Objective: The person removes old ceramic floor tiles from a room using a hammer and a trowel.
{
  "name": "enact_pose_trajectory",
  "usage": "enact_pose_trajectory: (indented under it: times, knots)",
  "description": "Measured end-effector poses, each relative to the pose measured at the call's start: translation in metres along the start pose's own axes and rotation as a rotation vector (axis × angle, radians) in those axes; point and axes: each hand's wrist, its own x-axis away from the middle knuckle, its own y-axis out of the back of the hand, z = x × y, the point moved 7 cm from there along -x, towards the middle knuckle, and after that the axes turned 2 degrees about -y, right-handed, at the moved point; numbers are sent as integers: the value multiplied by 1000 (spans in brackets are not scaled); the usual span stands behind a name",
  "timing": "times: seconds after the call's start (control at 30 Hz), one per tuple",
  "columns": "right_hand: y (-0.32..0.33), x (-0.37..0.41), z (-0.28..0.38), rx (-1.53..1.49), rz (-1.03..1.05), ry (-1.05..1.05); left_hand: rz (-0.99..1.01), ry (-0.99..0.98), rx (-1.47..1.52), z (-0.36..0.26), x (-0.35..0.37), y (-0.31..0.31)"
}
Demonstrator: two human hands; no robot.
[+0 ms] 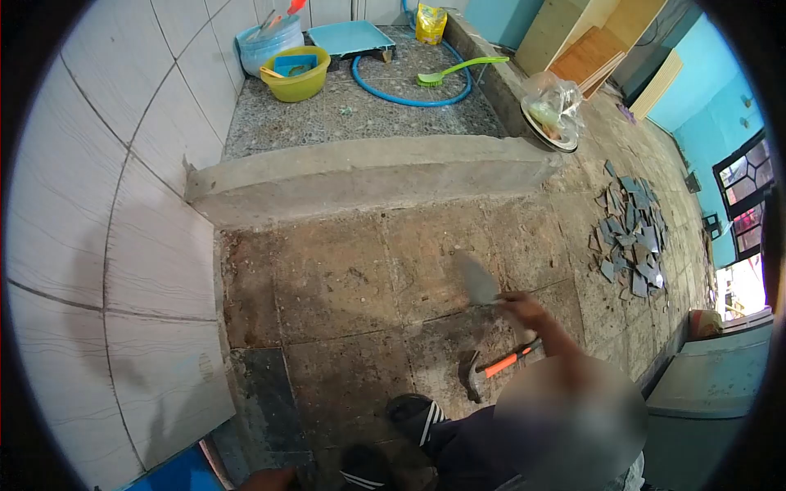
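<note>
My right hand (526, 311) grips the handle of a trowel (478, 281), its grey blade pointing away over the dusty floor (344, 282). The blade is slightly smeared by motion. Near my right forearm lies a hammer (509, 360) with an orange and black handle and a dark head. At the bottom edge only part of my left hand (270, 479) shows, low beside a dark floor tile (274, 397); its fingers cannot be made out. My feet in black shoes with white stripes (419, 417) rest on the floor. A round blur covers the area below my right arm.
A low concrete curb (368, 176) crosses ahead. Behind it are a yellow-green basin (296, 86), a blue tray (352, 38), a blue hose (393, 100) and a green brush (458, 70). Broken tile pieces (630, 229) are heaped at right; a white tiled wall (155, 237) stands left.
</note>
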Motion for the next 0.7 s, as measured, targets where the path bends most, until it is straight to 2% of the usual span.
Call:
enact_pose_trajectory:
  times: [0.03, 0.07, 0.13, 0.17, 0.2, 0.3, 0.33, 0.37, 0.43, 0.47, 0.53, 0.6, 0.7]
  knots:
    - [37, 13, -23, -73, -79, -66, -1, -5, 11, 3, 0, 1]
    - [70, 21, -63, -312, -179, -275, -2, -10, 24, 3, -1, 0]
    - [151, 21, -153, -317, -562, -346, 44, 71, -1, -7, -6, 6]
    - [167, 38, -146, -198, -763, -488, 69, 115, -18, -9, -8, 8]
    - [183, 60, -130, -74, -959, -632, 33, 52, -29, -10, -11, 8]
    - [170, 79, -47, 166, -919, -524, -57, -85, -45, -7, -20, 6]
    - [165, 69, -48, 412, -959, -297, -74, -102, -38, -9, -22, 6]
    - [155, 60, -62, 500, -887, -243, -95, -119, -28, -12, -24, 7]
    - [107, 42, -35, 671, -726, -119, 92, 0, -64, -31, -32, 12]
    - [79, 42, -3, 596, -692, -121, 183, 62, -74, -34, -33, 15]
    - [33, 33, 31, 563, -660, 14, 211, 34, -103, -24, -38, 12]
    - [8, 16, 36, 560, -643, 93, 204, 11, -121, -16, -42, 9]
    - [0, -1, 61, 681, -786, 208, 167, 19, -93, -6, -44, 12]
